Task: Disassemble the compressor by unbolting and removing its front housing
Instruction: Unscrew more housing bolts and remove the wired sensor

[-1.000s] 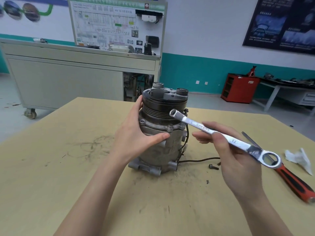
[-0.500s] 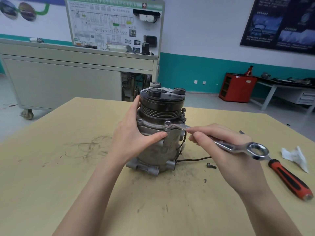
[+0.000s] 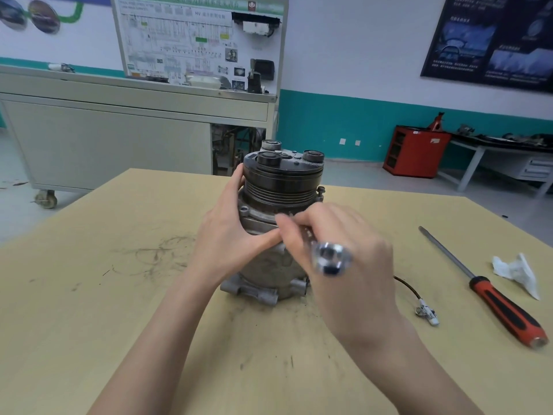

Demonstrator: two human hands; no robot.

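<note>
Early-to-mid stage, by my read. The compressor [image 3: 281, 187] stands upright mid-counter [image 3: 89, 295], pulley end up. Its front housing [image 3: 257, 217] is still seated on the body w/ no visible gap, so removal isn't done.

Left hand [image 3: 227, 235] grips the compressor, fingers round the back at pulley level, thumb across the front, steadying it. Right hand [image 3: 368, 265] pinches the wrench [image 3: 330, 259] by its shank. The ring end nearest the camera is blurred. The far end is hidden behind the fingertips at flange level, so can't tell if it sits on a bolt head.

Flange ear [image 3: 244, 209] on the left shows an open hole, so prob. that bolt is already out. A bolt [image 3: 320, 191] at the right rear stands proud of the flange; it looks backed off but not pulled. Other bolts are hidden by the hands.

Left to do, as I judge it: work the front bolt, pull the rest, then lift the housing off. Screwdriver [image 3: 496, 292] & rag [image 3: 514, 272] lie well off to the right, untouched.
</note>
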